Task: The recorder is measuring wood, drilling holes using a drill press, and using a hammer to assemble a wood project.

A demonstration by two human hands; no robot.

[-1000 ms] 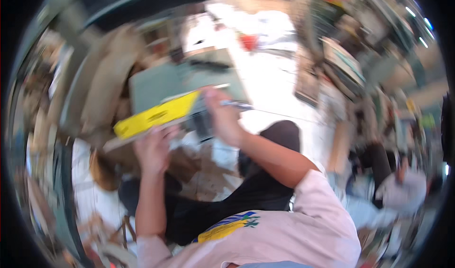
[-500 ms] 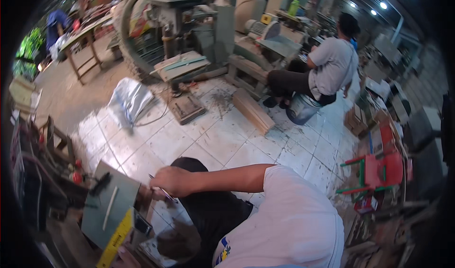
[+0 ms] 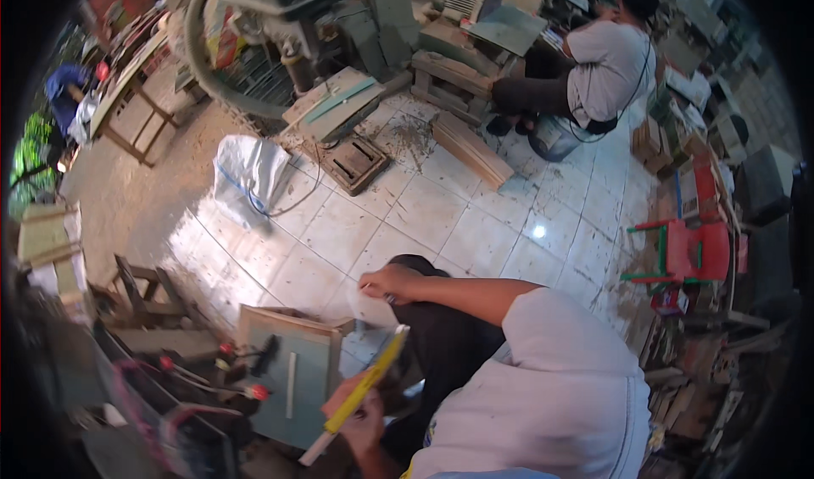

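My left hand (image 3: 363,418) is closed around a yellow measuring tape blade (image 3: 366,384), which slants up and to the right, with a pale thin edge along its lower end. Above it, my right hand (image 3: 390,284) is closed over my dark-trousered knee. A small dark bit of a slim pen (image 3: 390,298) shows under its fingers. A pale flat piece (image 3: 370,305), blurred, hangs just below that hand; whether the fingers also grip it I cannot make out. Left of my hands stands a wooden box-like stand with a grey-green top (image 3: 292,386), bearing a thin white strip (image 3: 292,384).
Red-knobbed tools (image 3: 257,392) lie by the stand. Across the tiled floor are a white sack (image 3: 248,178), a wooden beam (image 3: 471,150) and a large machine (image 3: 297,38). A co-worker (image 3: 606,76) sits on a bucket. A red chair (image 3: 691,250) is at right.
My view has shifted, so the stand and both hands appear farther right. My left hand with the yellow tape has come up toward my right hand. A pale flat piece now shows below the right hand.
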